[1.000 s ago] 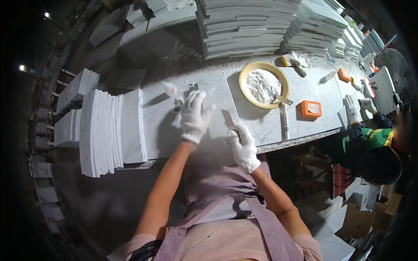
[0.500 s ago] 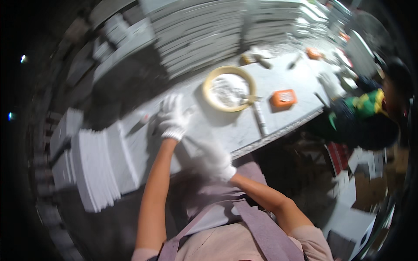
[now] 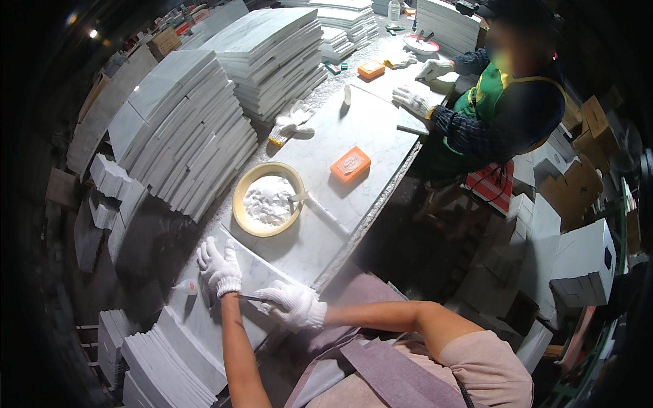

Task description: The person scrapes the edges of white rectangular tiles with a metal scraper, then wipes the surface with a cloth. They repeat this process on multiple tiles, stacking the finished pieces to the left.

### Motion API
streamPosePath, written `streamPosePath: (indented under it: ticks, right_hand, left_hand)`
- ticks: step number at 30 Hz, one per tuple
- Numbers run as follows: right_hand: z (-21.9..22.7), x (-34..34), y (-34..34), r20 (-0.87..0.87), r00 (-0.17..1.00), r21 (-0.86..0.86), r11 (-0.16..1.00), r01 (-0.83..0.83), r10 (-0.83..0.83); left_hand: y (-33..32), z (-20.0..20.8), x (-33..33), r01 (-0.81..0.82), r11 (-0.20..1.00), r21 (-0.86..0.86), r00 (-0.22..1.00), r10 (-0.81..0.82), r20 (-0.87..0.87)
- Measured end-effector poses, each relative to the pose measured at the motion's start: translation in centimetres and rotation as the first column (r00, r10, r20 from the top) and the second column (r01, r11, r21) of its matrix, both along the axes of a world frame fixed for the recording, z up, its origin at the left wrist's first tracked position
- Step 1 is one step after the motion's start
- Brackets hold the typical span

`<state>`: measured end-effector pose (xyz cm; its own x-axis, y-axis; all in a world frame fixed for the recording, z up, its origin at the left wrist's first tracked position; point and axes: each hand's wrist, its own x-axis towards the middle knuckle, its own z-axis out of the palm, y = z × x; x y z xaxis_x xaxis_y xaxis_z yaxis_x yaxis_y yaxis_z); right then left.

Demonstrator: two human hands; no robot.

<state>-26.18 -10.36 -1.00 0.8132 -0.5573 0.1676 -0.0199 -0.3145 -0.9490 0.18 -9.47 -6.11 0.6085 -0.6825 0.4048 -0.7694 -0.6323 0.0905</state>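
Observation:
In a white knit glove, my left hand lies with fingers spread on a pale marble tile at the table's near end. My right hand, gloved the same way, is closed around a thin dark-bladed tool, perhaps a scraper, whose blade points left beside my left wrist. Just beyond the hands stands a yellowish bowl of white paste or powder, with a spatula in it. A small white squeeze bottle is left of my left hand.
Marble tile stacks rise along the far left; more thin tiles stand at lower left. An orange box and spare gloves lie on the table. At the right edge works another person. White cartons stand at right.
The view has swung toward the right, so the bowl appears lower and farther left. My right hand, blurred before, is now sharp and nearer my left wrist. My left hand stays spread on the surface.

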Motion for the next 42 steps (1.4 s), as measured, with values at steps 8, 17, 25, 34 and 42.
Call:
streamPosePath:
  ticks: [8, 17, 25, 34, 42]
  right_hand:
    - [-0.6, 0.0, 0.0, 0.079, 0.997, -0.009, 1.0, 0.018, -0.017]
    - [-0.9, 0.2, 0.0, 0.078, 0.997, 0.01, 1.0, 0.006, -0.007]
    - [-0.7, 0.1, -0.1, 0.041, 0.999, 0.004, 1.0, 0.003, -0.003]
    - [-0.5, 0.3, -0.5, 0.1, 0.994, -0.003, 1.0, -0.031, 0.032]
    - [-1.6, 1.8, 0.7, 0.344, 0.93, -0.162, 0.967, 0.198, -0.132]
  left_hand:
    - [-0.3, -0.3, 0.8, -0.097, 0.995, 0.013, 0.987, 0.098, -0.129]
    - [-0.2, -0.3, 0.8, -0.1, 0.993, -0.06, 0.988, 0.092, -0.121]
    - [-0.3, -1.0, 1.5, -0.139, 0.99, 0.02, 0.99, 0.14, -0.03]
    - [0.8, -1.8, 0.9, 0.027, 1.0, -0.013, 1.0, -0.027, 0.003]
    - [4.2, 3.4, -0.4, -0.026, 0.976, -0.215, 0.998, 0.013, -0.058]
